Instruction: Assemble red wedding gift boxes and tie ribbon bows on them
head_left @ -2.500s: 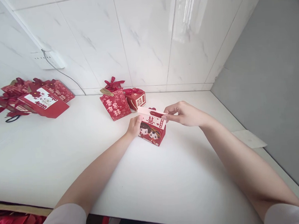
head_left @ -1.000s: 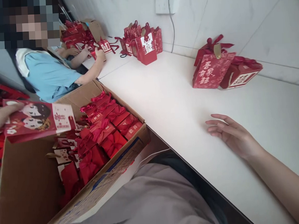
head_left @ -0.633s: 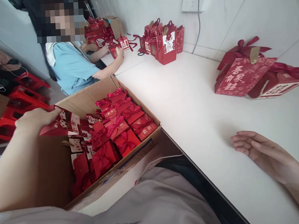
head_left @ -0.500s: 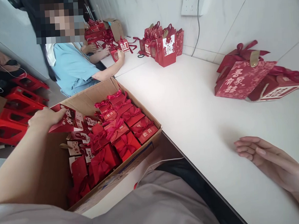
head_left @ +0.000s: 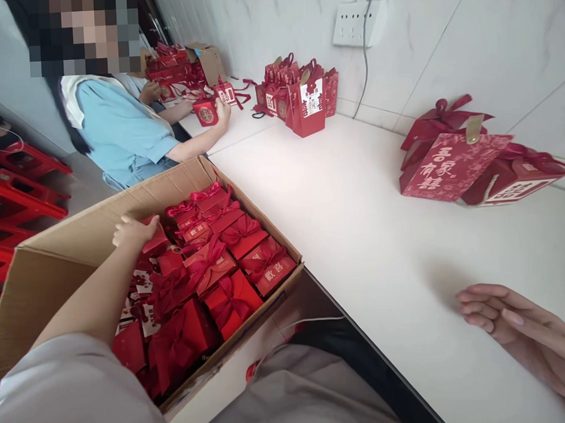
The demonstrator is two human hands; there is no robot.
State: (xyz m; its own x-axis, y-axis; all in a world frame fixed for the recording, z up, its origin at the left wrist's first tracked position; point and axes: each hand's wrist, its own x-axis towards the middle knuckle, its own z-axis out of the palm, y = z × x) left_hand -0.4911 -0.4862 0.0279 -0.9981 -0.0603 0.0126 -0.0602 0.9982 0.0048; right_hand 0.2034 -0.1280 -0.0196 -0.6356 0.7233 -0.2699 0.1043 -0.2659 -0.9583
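near edge: grey sleeve (head_left: 60, 400) of the left arm at lower left, arm reaching forward into an open carton (head_left: 97, 215) that stands beside the table (head_left: 349, 220), below its top. left hand (head_left: 134, 230) is deep in the carton's far-left part, fingers curled over the top of a red box (head_left: 157, 238) and touching it; cannot tell whether they clamp it or only rest on it. that red box sits among the packed boxes (head_left: 230, 299), against the carton's back wall. the packed ones are red with ribbon bows, laid in rows, a few with white printed panels at the left side. right hand (head_left: 516, 332) lies at lower right on the white table, palm side down, fingers straight and close together, slack, holding nothing, well apart from the carton. further back, right: a red bag (head_left: 451, 168) with gold characters and a tan tag, tilted, touching a lower ribbon box (head_left: 517, 177) just beside it, both near the tiled wall (head_left: 444, 51). further back, centre: a cluster of upright red bags (head_left: 305, 96) against the wall, under a white socket (head_left: 354, 23) with a cable (head_left: 363, 81) hanging from it. far left: another person (head_left: 117, 128) in a light blue top sits at the table, one hand around a small box (head_left: 206, 112). red stools (head_left: 20, 187) stand stacked behind, at the left edge.
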